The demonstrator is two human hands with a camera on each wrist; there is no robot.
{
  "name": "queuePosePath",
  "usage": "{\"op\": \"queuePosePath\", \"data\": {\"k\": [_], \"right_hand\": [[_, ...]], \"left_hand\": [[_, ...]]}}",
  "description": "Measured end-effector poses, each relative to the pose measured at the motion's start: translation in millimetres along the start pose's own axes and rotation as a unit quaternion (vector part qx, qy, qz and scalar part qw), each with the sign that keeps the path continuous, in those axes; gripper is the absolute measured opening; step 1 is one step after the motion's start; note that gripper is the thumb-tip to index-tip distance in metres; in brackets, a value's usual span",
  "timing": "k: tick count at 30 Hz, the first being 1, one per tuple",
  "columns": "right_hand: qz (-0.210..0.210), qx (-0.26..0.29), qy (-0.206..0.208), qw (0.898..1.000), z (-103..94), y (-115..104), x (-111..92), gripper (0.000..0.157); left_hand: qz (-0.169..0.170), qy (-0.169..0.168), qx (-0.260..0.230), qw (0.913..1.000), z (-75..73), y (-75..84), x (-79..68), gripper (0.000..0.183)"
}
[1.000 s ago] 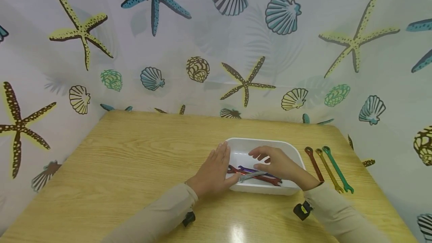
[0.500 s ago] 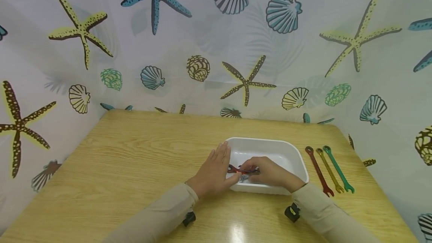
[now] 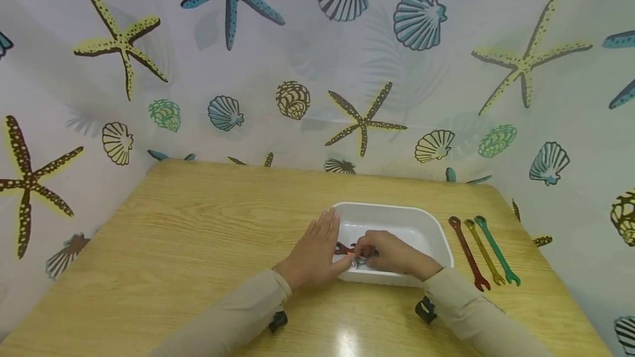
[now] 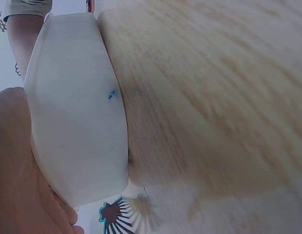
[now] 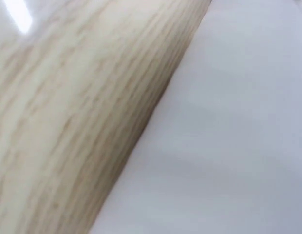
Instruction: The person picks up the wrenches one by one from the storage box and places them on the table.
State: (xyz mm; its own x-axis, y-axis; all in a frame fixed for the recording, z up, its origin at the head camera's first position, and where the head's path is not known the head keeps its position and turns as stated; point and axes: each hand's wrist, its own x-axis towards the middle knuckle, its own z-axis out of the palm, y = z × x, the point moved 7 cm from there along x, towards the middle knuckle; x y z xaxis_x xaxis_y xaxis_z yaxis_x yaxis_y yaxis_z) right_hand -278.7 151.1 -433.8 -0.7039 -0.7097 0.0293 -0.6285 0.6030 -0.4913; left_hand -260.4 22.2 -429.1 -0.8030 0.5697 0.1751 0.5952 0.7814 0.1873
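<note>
- The left hand (image 3: 313,255) was laid with fingers straight along the left end of the white tray (image 3: 421,226), its thumb at the near rim; the tray was touched flat-handed.
- The right hand (image 3: 394,255) was held inside the tray, fingers bent over the wrenches there; whether one was gripped could not be told.
- Below those fingers, an inner red wrench (image 3: 342,248) and a silver wrench (image 3: 358,262) were partly hidden.
- An outer red wrench (image 3: 467,252), a gold wrench (image 3: 484,251) and a green wrench (image 3: 498,249) were ranged right of the tray on the wooden table (image 3: 213,225).
</note>
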Motion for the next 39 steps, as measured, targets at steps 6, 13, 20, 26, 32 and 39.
{"op": "queuePosePath", "data": {"k": [6, 13, 20, 26, 32, 39], "right_hand": [[-0.004, -0.008, -0.026, 1.0, 2.6, -1, 1, 0.022], [0.008, 0.005, -0.045, 0.999, 3.7, 0, 1, 0.018], [0.012, -0.009, -0.057, 0.998, 3.3, 0, 3, 0.02], [0.014, -0.023, -0.054, 0.998, 0.8, -3, 3, 0.022], [0.023, -0.045, -0.037, 0.998, -6.1, -9, 0, 0.022], [0.007, -0.048, 0.009, 0.999, -17.7, -13, -2, 0.023]], "left_hand": [[-0.001, 0.002, 0.001, 1.0, 1.7, -0.9, 0.9, 0.086], [0.003, 0.004, -0.002, 1.0, 1.2, 0.3, 0.8, 0.086], [-0.006, -0.009, -0.008, 0.9999, 0.2, 0.0, 0.3, 0.084], [-0.007, -0.01, -0.007, 0.9999, 0.2, -0.3, 0.9, 0.084], [-0.002, -0.005, -0.006, 1.0, -0.8, 0.3, 0.5, 0.083], [-0.004, -0.009, -0.002, 1.0, -2.8, 1.3, 0.9, 0.085]]}}
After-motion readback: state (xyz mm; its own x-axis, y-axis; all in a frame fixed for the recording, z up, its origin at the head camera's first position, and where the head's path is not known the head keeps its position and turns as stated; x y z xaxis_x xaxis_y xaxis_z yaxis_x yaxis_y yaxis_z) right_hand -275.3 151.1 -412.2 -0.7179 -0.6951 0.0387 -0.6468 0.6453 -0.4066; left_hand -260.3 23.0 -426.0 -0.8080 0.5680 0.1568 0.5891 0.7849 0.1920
